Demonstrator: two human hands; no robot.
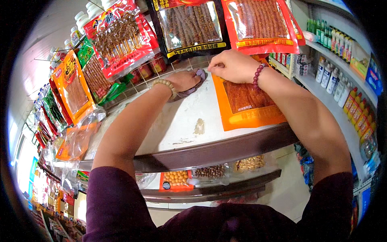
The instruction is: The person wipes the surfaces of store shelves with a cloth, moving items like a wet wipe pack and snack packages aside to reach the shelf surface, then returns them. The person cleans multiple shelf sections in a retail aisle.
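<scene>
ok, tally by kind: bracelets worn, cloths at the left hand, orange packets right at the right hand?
Beaded bracelets: 2 (pale one, dark red one)
Purple-grey cloth at the left hand: 1
Orange packet at the right hand: 1
Total: 4

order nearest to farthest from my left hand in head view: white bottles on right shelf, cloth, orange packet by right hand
1. Cloth: touching left hand.
2. Orange packet: rightward, by right hand.
3. White bottles: far right.
</scene>
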